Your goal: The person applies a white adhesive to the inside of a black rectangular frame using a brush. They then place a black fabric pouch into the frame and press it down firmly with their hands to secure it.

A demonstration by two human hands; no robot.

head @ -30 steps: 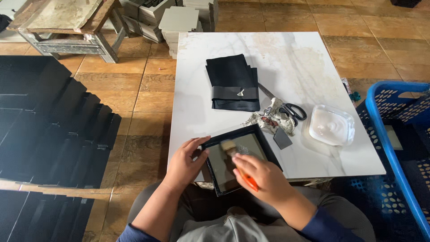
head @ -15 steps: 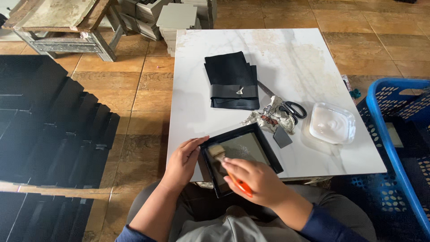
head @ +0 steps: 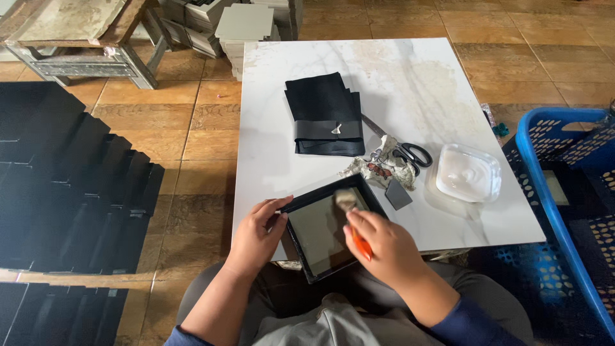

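Lower centre of frame: your left hand point(head: 256, 234) fingers grip the shallow black square tray point(head: 320, 234); right hand point(head: 384, 247) fingers hold the orange-handled brush point(head: 351, 218) over it.

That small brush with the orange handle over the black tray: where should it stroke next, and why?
Probably down toward the person, I'd judge. The small orange-handled brush, in the right hand, has its bristles at the far edge of the shallow black square tray, which the left hand steadies; most of the tray's floor lies nearer.
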